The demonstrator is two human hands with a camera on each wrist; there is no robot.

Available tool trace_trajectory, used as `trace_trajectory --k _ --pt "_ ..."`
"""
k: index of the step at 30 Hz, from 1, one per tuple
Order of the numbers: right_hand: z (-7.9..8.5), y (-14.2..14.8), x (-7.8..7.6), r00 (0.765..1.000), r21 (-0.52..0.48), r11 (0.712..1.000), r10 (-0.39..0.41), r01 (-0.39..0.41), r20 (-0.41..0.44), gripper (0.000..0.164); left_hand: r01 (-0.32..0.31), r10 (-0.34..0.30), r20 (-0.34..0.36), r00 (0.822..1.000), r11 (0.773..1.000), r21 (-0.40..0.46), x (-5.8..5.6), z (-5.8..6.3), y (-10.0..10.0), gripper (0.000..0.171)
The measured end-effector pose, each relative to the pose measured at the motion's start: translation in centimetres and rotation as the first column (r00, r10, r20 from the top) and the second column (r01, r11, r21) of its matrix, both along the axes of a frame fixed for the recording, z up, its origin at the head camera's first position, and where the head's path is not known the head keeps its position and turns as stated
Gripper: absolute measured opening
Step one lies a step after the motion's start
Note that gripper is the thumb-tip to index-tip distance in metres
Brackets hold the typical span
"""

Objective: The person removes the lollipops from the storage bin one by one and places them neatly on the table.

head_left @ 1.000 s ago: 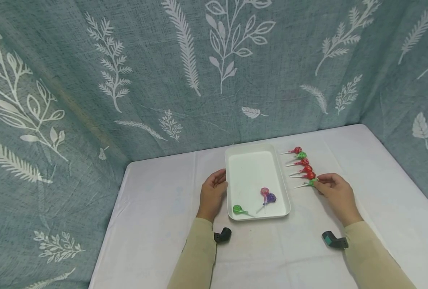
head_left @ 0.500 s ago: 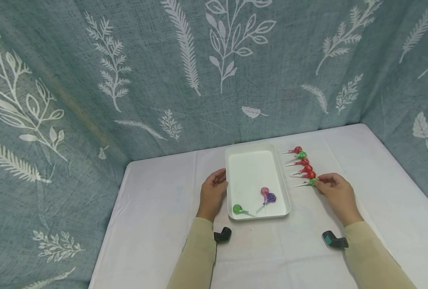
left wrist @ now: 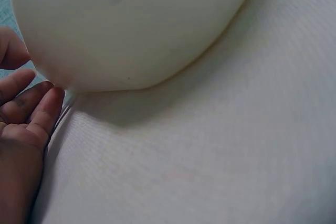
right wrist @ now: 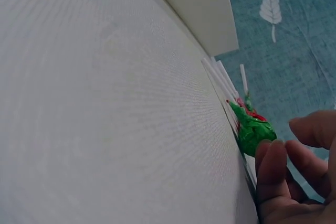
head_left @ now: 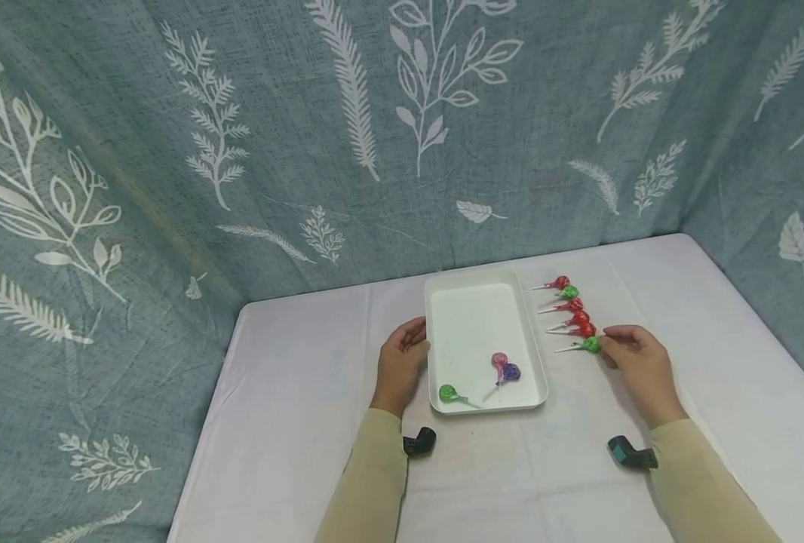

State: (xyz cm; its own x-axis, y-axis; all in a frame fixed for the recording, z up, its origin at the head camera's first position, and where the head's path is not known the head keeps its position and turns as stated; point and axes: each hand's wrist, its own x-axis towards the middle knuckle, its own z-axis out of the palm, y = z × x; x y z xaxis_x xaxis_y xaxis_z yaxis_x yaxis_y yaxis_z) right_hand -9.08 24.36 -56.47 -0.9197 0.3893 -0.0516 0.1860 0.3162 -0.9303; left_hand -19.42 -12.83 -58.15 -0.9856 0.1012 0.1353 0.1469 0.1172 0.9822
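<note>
A white tray (head_left: 478, 313) lies on the table, with a green lollipop (head_left: 447, 393), a pink lollipop (head_left: 499, 359) and a purple lollipop (head_left: 511, 372) in its near half. My left hand (head_left: 399, 362) touches the tray's left outer side with its fingertips. To the right of the tray, red and green lollipops lie in a row, sticks pointing left. The nearest, a green lollipop (head_left: 590, 344), is beside my right hand (head_left: 641, 367). In the right wrist view that lollipop's green wrapper (right wrist: 255, 136) meets the fingertips, while one digit stands apart from it.
The row of lollipops, including a red lollipop (head_left: 562, 282) at its far end, runs close to the tray's right wall. White cloth (head_left: 293, 385) covers the table. A leaf-patterned blue-green curtain (head_left: 273, 151) hangs behind and at the sides.
My right hand has loosened from the nearest green lollipop and drawn slightly right, leaving it in the row. The left hand and the tray stay in place.
</note>
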Motion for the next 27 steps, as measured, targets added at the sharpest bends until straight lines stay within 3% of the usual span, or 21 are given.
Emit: trace_trajectory --k 17,27 --pt "0.6 -0.3 0.2 0.997 -0.096 0.994 -0.061 0.056 -0.051 0.041 0.002 -0.002 -0.006 1.0 1.0 0.018 0.0 -0.2 0.0 0.043" --pt "1.6 -1.6 0.1 0.993 -0.086 0.996 -0.02 0.01 -0.114 0.038 0.004 -0.003 -0.007 1.0 1.0 0.023 0.0 -0.3 0.0 0.042"
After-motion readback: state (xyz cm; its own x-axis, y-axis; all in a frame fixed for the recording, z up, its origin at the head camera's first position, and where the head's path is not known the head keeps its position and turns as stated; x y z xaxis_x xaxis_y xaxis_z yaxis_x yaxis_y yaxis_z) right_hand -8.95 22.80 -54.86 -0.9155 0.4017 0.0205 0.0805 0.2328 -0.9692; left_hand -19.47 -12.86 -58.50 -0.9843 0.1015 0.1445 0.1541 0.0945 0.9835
